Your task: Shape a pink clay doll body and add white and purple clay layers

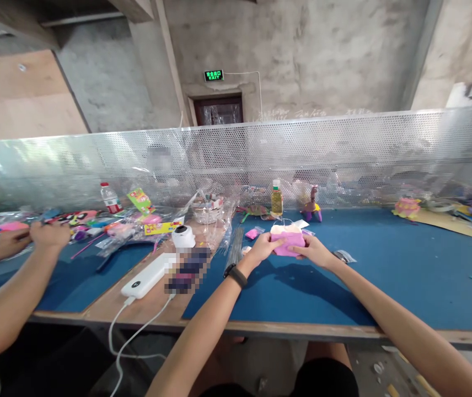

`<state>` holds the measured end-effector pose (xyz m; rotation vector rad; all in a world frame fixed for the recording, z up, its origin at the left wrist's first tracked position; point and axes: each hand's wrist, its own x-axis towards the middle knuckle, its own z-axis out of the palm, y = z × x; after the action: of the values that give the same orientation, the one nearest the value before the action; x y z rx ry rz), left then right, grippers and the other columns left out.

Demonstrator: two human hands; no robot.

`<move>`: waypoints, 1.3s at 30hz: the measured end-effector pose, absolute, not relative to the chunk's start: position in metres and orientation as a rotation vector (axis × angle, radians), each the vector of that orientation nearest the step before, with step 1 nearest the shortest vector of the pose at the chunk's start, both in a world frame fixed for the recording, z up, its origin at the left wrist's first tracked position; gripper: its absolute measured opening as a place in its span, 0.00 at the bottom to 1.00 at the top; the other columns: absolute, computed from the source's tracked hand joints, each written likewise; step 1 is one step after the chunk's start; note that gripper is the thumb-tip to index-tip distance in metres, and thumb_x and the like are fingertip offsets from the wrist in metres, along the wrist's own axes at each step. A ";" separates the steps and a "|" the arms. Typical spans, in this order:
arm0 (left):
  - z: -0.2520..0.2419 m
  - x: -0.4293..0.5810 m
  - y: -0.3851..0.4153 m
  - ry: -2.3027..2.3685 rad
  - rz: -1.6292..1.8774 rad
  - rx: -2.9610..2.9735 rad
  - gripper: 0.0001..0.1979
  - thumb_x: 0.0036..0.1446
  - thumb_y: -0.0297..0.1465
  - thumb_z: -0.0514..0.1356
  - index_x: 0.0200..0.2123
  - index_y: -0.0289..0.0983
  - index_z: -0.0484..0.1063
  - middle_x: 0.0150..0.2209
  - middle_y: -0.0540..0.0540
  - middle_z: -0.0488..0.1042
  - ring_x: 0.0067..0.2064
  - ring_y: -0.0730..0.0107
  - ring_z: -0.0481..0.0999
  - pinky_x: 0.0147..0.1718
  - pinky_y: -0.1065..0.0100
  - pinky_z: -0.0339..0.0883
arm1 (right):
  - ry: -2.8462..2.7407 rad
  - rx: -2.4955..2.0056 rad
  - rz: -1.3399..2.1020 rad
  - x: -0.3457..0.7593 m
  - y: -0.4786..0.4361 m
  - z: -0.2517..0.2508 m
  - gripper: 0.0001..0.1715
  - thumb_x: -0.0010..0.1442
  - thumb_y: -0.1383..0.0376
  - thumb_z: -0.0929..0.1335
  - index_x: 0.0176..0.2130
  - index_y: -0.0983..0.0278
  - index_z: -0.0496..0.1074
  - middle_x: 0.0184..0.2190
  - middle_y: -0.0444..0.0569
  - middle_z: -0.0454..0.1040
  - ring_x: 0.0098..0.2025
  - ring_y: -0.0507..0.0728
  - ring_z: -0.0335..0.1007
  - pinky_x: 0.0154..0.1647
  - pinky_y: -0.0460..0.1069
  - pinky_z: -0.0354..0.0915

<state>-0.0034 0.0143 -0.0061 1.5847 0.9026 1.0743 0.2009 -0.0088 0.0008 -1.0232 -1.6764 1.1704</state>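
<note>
Between my two hands, above the blue table mat (pixel 409 275), is a soft-looking pink piece (pixel 289 242) with a cream-coloured top edge; it looks like modelling clay, though I cannot be sure. My left hand (pixel 263 247) grips its left side, and a dark band circles that wrist. On the right side my right hand (pixel 314 251) pinches it with thumb and fingers. A small bright pink lump (pixel 252 234) and a bundle of thin wires (pixel 234 248) lie left of my hands. Behind the piece stands a bottle of yellow liquid (pixel 276 199).
At left, a co-worker's hands (pixel 49 234) work among colourful pieces. A white power bank (pixel 149 275) with cables lies near a blurred phone (pixel 188 270). A purple-and-yellow figure (pixel 312 207) stands at the back, before a perforated metal screen (pixel 343 154). Cardboard (pixel 446 221) lies at right.
</note>
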 end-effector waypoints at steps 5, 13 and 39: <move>0.000 -0.003 0.009 0.864 1.057 1.539 0.28 0.48 0.46 0.71 0.43 0.29 0.79 0.32 0.42 0.78 0.26 0.73 0.70 0.27 0.71 0.64 | -1.750 -1.019 1.032 0.202 -0.005 -0.001 0.25 0.49 0.50 0.76 0.37 0.66 0.76 0.26 0.45 0.73 0.27 0.53 0.68 0.28 0.47 0.70; 0.006 -0.001 0.001 0.930 1.112 1.564 0.28 0.44 0.46 0.73 0.40 0.28 0.80 0.32 0.41 0.78 0.28 0.72 0.69 0.28 0.71 0.63 | -1.794 -0.987 1.020 0.205 -0.001 -0.007 0.26 0.54 0.45 0.73 0.34 0.65 0.73 0.23 0.43 0.70 0.25 0.52 0.65 0.27 0.46 0.66; 0.000 0.000 0.004 0.937 1.138 1.581 0.28 0.48 0.50 0.69 0.40 0.29 0.78 0.30 0.45 0.75 0.29 0.72 0.68 0.28 0.71 0.61 | -1.654 -0.908 1.067 0.200 -0.002 -0.004 0.30 0.52 0.40 0.72 0.34 0.64 0.71 0.20 0.40 0.62 0.23 0.49 0.55 0.24 0.46 0.59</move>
<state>-0.0002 0.0042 0.0004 1.5810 0.9366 1.1378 0.1999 -0.0022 -0.0041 -0.9080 -1.6535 1.0672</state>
